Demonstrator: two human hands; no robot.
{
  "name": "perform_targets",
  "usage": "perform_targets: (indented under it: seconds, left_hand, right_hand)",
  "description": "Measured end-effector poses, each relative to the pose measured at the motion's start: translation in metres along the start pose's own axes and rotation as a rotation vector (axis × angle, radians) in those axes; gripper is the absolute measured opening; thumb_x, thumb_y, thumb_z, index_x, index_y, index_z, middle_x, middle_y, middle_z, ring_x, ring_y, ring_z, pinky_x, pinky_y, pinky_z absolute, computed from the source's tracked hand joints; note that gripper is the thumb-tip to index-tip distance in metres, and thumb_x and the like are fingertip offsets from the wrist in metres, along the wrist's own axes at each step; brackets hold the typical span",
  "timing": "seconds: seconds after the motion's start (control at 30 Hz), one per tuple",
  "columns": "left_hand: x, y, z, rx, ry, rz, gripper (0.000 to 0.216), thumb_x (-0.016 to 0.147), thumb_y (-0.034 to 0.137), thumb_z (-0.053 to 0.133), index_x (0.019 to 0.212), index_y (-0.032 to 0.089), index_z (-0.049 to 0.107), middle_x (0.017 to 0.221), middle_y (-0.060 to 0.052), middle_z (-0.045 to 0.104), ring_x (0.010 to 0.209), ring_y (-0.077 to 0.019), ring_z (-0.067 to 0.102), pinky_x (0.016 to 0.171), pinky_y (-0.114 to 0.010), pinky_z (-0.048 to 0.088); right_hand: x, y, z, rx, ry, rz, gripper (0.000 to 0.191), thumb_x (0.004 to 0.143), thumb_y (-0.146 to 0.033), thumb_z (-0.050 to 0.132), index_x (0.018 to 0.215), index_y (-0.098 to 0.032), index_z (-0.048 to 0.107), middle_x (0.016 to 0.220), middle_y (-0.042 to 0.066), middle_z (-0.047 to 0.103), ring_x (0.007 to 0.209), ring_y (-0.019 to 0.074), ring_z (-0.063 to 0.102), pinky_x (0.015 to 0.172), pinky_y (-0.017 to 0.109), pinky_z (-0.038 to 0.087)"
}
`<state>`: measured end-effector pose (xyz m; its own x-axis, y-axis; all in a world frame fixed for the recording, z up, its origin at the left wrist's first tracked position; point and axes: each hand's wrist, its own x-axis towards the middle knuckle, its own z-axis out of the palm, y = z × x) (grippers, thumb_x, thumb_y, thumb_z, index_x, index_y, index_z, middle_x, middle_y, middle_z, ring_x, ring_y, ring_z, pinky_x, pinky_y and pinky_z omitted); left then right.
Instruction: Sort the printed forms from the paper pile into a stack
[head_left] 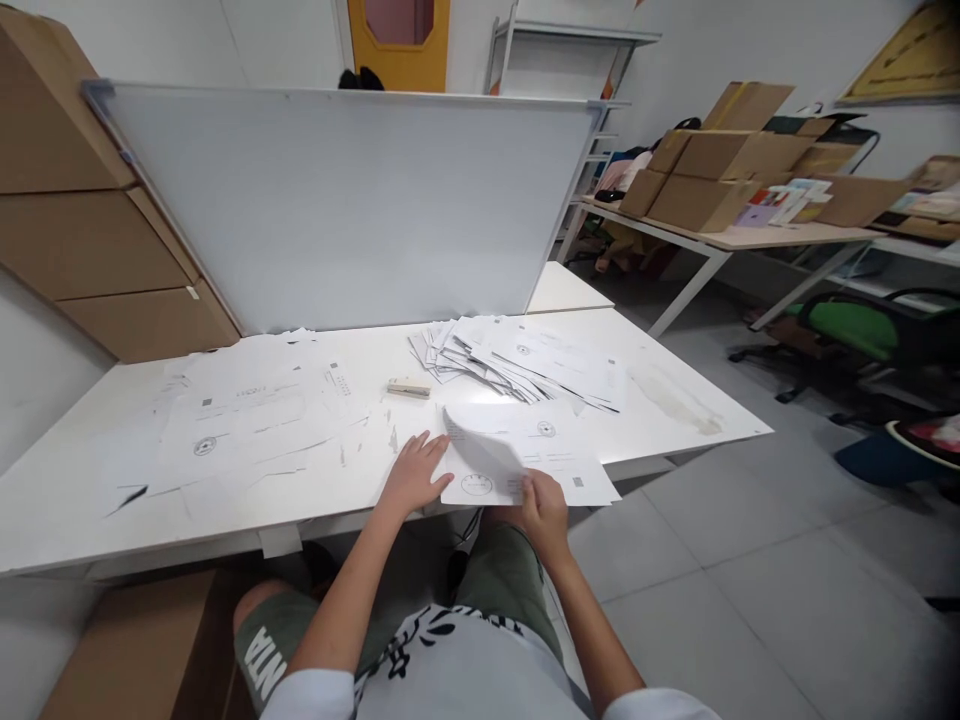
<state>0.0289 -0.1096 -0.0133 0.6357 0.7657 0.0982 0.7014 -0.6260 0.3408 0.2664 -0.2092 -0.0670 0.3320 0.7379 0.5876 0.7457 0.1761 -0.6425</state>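
At the table's front edge lie printed white sheets (562,450) with round stamp-like marks. My right hand (545,508) pinches the near edge of the top sheet (480,455), which is lifted and curls over to the left. Flat at the left edge of these sheets rests my left hand (414,475), its fingers apart and its fingertips touching the paper. Just behind it is a small light-brown clip-like object (409,389). A loose, fanned pile of similar papers (517,360) lies farther back on the right. More papers (247,425) are spread out on the left.
A whiteboard (352,200) stands upright along the back of the white table (360,480). Cardboard boxes (112,240) are stacked at the left, and another box (135,640) sits below the table. Across the room, a second table holds more boxes (705,190) near a green chair (855,330).
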Motion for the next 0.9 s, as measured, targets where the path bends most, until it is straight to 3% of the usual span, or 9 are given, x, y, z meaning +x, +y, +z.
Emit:
perform_targets:
  seconds: [0.13, 0.2, 0.27, 0.37, 0.47, 0.53, 0.6, 0.73, 0.9]
  left_hand:
    - [-0.002, 0.001, 0.004, 0.034, 0.034, -0.028, 0.061, 0.091, 0.037, 0.052, 0.148, 0.018, 0.044, 0.152, -0.008, 0.048, 0.146, -0.0320, 0.033, 0.121, -0.052, 0.025]
    - [-0.003, -0.002, 0.005, 0.030, 0.055, -0.040, 0.061, 0.091, 0.034, 0.051, 0.149, 0.018, 0.041, 0.151, -0.009, 0.049, 0.146, -0.0307, 0.034, 0.122, -0.051, 0.025]
    - [-0.004, -0.006, 0.007, 0.000, 0.066, -0.052, 0.064, 0.093, 0.031, 0.045, 0.154, 0.016, 0.031, 0.153, -0.010, 0.046, 0.146, -0.0280, 0.035, 0.122, -0.049, 0.025]
    - [-0.003, -0.011, 0.008, -0.058, 0.082, -0.064, 0.066, 0.096, 0.022, 0.033, 0.159, 0.014, 0.014, 0.155, -0.012, 0.044, 0.145, -0.0216, 0.039, 0.121, -0.045, 0.028]
    - [-0.003, -0.015, 0.011, -0.021, 0.087, -0.039, 0.061, 0.096, 0.016, 0.029, 0.157, 0.016, 0.025, 0.155, -0.010, 0.044, 0.146, -0.0206, 0.036, 0.122, -0.045, 0.027]
    - [-0.002, -0.016, 0.013, 0.039, 0.071, -0.029, 0.055, 0.095, 0.015, 0.030, 0.149, 0.016, 0.041, 0.155, -0.009, 0.044, 0.148, -0.0236, 0.032, 0.122, -0.046, 0.026]
    - [-0.002, -0.017, 0.015, 0.077, 0.075, -0.046, 0.051, 0.096, 0.017, 0.031, 0.143, 0.015, 0.051, 0.156, -0.010, 0.042, 0.150, -0.0268, 0.027, 0.122, -0.047, 0.027]
    - [-0.001, -0.020, 0.018, 0.085, 0.108, -0.077, 0.052, 0.097, 0.019, 0.030, 0.146, 0.016, 0.047, 0.159, -0.009, 0.036, 0.151, -0.0271, 0.022, 0.122, -0.049, 0.026]
    - [0.000, -0.022, 0.017, 0.077, 0.118, -0.135, 0.056, 0.099, 0.020, 0.024, 0.154, 0.015, 0.034, 0.158, -0.009, 0.040, 0.151, -0.0258, 0.025, 0.123, -0.050, 0.022]
  right_hand:
    - [-0.007, -0.010, 0.001, -0.164, -0.264, -0.353, 0.032, 0.100, -0.029, 0.042, 0.123, -0.021, 0.063, 0.124, 0.010, 0.068, 0.119, 0.0243, 0.060, 0.105, 0.043, 0.041]
    - [-0.010, -0.009, -0.002, -0.212, -0.332, -0.418, 0.037, 0.099, -0.032, 0.046, 0.133, -0.021, 0.057, 0.135, 0.010, 0.063, 0.127, 0.0244, 0.055, 0.111, 0.045, 0.037]
    - [-0.009, 0.000, -0.009, -0.235, -0.311, -0.423, 0.040, 0.099, -0.033, 0.046, 0.137, -0.021, 0.054, 0.138, 0.010, 0.060, 0.131, 0.0243, 0.052, 0.114, 0.046, 0.033]
    - [0.000, 0.029, -0.027, -0.269, -0.076, -0.185, 0.041, 0.100, -0.040, 0.039, 0.127, -0.017, 0.060, 0.134, 0.015, 0.061, 0.128, 0.0284, 0.053, 0.112, 0.051, 0.033]
    - [0.012, 0.064, -0.049, -0.300, 0.176, 0.281, 0.066, 0.092, -0.063, 0.036, 0.115, -0.008, 0.064, 0.125, 0.026, 0.061, 0.120, 0.0381, 0.054, 0.103, 0.055, 0.039]
    - [0.016, 0.082, -0.061, -0.217, 0.176, 0.575, 0.078, 0.080, -0.076, 0.039, 0.106, -0.007, 0.065, 0.112, 0.027, 0.065, 0.108, 0.0393, 0.058, 0.093, 0.051, 0.045]
    - [0.017, 0.092, -0.069, -0.006, 0.050, 0.765, 0.075, 0.070, -0.081, 0.047, 0.092, -0.012, 0.067, 0.095, 0.019, 0.069, 0.093, 0.0343, 0.061, 0.081, 0.043, 0.049]
    - [0.012, 0.093, -0.071, 0.428, -0.102, 0.844, 0.062, 0.059, -0.077, 0.066, 0.073, -0.017, 0.065, 0.074, 0.006, 0.067, 0.075, 0.0237, 0.060, 0.065, 0.031, 0.048]
    - [0.017, 0.089, -0.069, 0.571, -0.179, 0.819, 0.055, 0.059, -0.070, 0.074, 0.069, -0.017, 0.064, 0.070, 0.003, 0.067, 0.070, 0.0203, 0.058, 0.063, 0.028, 0.045]
